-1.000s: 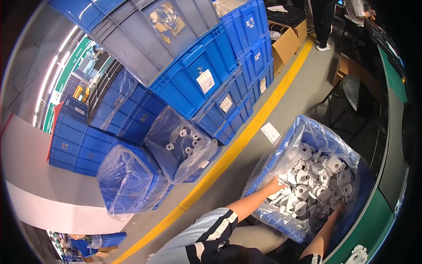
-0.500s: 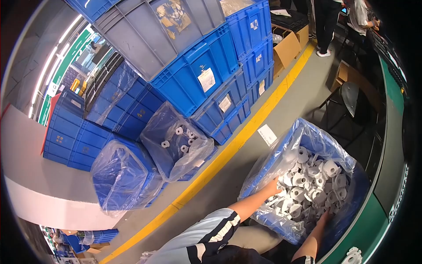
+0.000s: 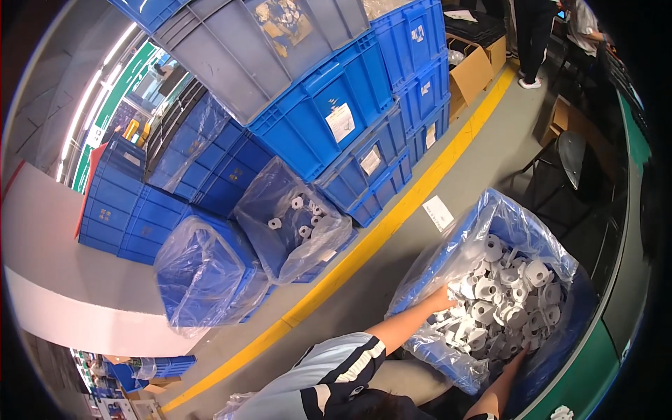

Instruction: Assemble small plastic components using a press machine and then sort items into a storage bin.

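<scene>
A blue bin (image 3: 413, 280) lined with clear plastic film stands in front of me, heaped with white plastic parts (image 3: 498, 308) that have round collars and holes. My left hand (image 3: 442, 299) reaches over the bin's left side and touches the parts at the edge of the heap. Lower right, my right hand (image 3: 519, 358) is in among the parts at the near side. The fingers of both hands are mostly buried or too small to make out, so whether either grips a part does not show.
Left of a yellow floor line (image 3: 336, 280) stand a lined bin (image 3: 280, 252) with several white parts and another film-covered bin (image 3: 210, 280). Stacked blue crates (image 3: 329, 112) rise behind them. A green bench (image 3: 581, 371) runs along my right. A person (image 3: 533, 42) stands far off.
The whole view has shifted slightly, so most things sit a little farther right. Both hands stay in the bin at the heap, with little visible movement of their own.
</scene>
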A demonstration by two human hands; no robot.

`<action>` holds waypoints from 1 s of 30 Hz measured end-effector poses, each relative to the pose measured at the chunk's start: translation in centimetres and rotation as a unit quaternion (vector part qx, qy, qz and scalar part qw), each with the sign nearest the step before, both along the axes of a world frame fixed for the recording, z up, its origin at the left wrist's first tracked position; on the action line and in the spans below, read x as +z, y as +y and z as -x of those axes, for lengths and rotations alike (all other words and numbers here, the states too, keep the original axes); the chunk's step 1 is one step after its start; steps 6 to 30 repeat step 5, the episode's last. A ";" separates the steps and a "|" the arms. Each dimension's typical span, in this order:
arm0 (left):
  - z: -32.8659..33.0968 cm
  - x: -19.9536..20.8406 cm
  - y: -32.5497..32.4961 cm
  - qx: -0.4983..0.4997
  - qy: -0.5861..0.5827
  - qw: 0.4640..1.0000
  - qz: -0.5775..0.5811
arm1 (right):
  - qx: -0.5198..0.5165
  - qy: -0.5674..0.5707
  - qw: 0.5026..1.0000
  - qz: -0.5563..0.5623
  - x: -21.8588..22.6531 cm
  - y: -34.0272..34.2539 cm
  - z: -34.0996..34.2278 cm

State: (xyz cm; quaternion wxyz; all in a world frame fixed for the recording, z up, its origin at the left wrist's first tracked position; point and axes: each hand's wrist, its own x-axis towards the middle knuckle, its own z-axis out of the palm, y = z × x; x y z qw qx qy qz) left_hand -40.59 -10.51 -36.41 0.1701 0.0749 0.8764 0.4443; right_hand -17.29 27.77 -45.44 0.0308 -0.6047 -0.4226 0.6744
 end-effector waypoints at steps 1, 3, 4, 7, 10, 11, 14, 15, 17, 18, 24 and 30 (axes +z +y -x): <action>0.8 -0.1 0.0 -0.004 -0.111 0.994 -0.020 | -0.012 -0.045 0.999 -0.018 -0.1 0.3 -0.4; 1.3 -0.5 -0.1 -0.008 -0.221 0.974 -0.041 | 0.027 -0.020 0.999 -0.032 -0.9 0.6 -0.9; 1.9 -0.8 -0.4 -0.035 -0.253 0.965 -0.060 | 0.032 -0.022 0.999 -0.035 -1.5 0.5 -1.0; 2.1 -0.9 -0.6 -0.074 -0.302 0.948 -0.067 | 0.052 0.001 0.998 -0.040 -1.9 0.7 -1.1; 2.1 -0.9 -0.6 -0.074 -0.302 0.948 -0.067 | 0.052 0.001 0.998 -0.040 -1.9 0.7 -1.1; 2.1 -0.9 -0.6 -0.074 -0.302 0.948 -0.067 | 0.052 0.001 0.998 -0.040 -1.9 0.7 -1.1; 2.1 -0.9 -0.6 -0.074 -0.302 0.948 -0.067 | 0.052 0.001 0.998 -0.040 -1.9 0.7 -1.1; 2.1 -0.9 -0.6 -0.074 -0.302 0.948 -0.067 | 0.052 0.001 0.998 -0.040 -1.9 0.7 -1.1; 2.1 -0.9 -0.6 -0.074 -0.302 0.948 -0.067 | 0.052 0.001 0.998 -0.040 -1.9 0.7 -1.1; 2.1 -0.9 -0.6 -0.074 -0.302 0.948 -0.067 | 0.052 0.001 0.998 -0.040 -1.9 0.7 -1.1; 2.1 -0.9 -0.6 -0.074 -0.302 0.948 -0.067 | 0.052 0.001 0.998 -0.040 -1.9 0.7 -1.1; 2.1 -0.9 -0.6 -0.074 -0.302 0.948 -0.067 | 0.052 0.001 0.998 -0.040 -1.9 0.7 -1.1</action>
